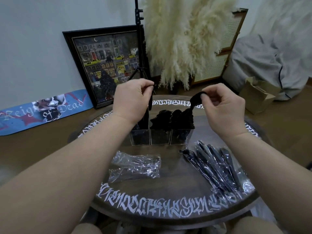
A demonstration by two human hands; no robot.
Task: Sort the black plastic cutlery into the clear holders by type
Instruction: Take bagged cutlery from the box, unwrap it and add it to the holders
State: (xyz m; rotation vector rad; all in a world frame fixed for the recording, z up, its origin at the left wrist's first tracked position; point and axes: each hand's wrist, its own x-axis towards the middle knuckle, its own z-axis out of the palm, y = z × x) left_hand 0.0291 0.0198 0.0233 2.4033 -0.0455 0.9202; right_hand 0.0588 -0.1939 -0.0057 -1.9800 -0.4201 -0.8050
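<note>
All three clear holders (pixel 160 136) hold cutlery; the left hand (pixel 133 100) pinches a knife (pixel 150 102), the right hand (pixel 222 105) a spoon (pixel 195 100); wrapped packs (pixel 217 168) remain.

I'm looking past a round dark table (pixel 168 191) ringed with white calligraphic lettering. Left of it on the brown floor lies a blue skateboard deck (pixel 42 112) — its print reads "Reign of Dead". Behind the table on the left side, a black-framed painting (pixel 104 65) of a night street with yellow cabs leans on the pale wall, and a black tripod stand (pixel 140 39) rises just beside it. Directly behind the table I see cream pampas grass (pixel 182 39), with a rattan-panelled screen (pixel 222 53) behind that. Right of the table sits an open cardboard box (pixel 258 95) — a grey beanbag (pixel 273 61) slumps behind it.
</note>
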